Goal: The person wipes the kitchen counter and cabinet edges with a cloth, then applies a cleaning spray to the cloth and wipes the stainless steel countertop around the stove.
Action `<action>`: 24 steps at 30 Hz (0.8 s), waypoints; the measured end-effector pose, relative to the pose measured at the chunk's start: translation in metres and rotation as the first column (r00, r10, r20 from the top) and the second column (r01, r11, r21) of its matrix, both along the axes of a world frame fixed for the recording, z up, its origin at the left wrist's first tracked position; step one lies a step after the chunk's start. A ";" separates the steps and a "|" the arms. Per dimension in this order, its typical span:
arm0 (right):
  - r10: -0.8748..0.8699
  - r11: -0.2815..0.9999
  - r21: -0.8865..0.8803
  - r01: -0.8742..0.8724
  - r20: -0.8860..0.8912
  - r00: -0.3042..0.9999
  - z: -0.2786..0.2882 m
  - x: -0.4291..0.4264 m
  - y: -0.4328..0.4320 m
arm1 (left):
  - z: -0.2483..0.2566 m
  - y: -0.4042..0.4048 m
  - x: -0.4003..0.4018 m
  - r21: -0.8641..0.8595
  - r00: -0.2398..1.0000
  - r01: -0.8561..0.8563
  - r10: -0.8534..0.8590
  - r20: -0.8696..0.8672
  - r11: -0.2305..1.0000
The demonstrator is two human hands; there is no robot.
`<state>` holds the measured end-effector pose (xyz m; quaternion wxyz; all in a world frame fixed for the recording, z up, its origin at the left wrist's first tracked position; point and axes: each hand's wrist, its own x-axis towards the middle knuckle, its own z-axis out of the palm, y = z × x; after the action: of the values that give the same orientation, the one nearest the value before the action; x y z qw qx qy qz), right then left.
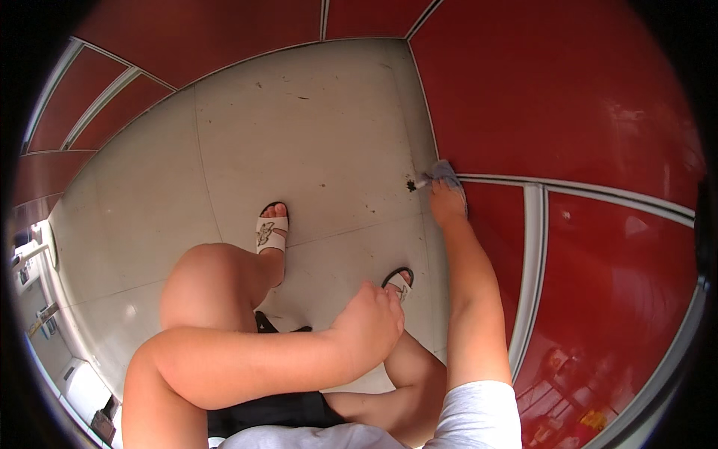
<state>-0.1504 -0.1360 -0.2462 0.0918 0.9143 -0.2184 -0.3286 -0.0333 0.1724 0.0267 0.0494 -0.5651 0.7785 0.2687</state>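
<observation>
My right hand (449, 203) presses a blue-grey cloth (443, 173) to the foot of the red panel wall, where the panel meets the floor. The cloth is blurred at its floor side. Just left of it, a small dark patch of debris (411, 185) lies on the floor, with a whitish bit between. My left hand (370, 322) hangs over my bent right leg with its fingers curled downward. Its palm side is hidden, so I cannot tell whether anything is in it.
Glossy red panels (549, 95) with metal trim (533, 252) rise at the right; more red panels (224, 33) stand ahead. Grey floor tiles (291, 140) carry scattered specks. My feet wear white sandals (271, 233). White objects (84, 387) stand at the far left.
</observation>
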 end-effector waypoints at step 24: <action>0.531 0.736 -0.640 -0.220 0.345 0.774 0.402 0.054 0.038 | 0.032 -0.005 0.006 0.086 0.994 0.113 -0.113 -0.011 0.990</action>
<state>-0.0959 -0.0981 0.1559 0.3648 0.9222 -0.1246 0.0302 -0.0270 0.1671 0.0583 0.0869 -0.5166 0.7970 0.3007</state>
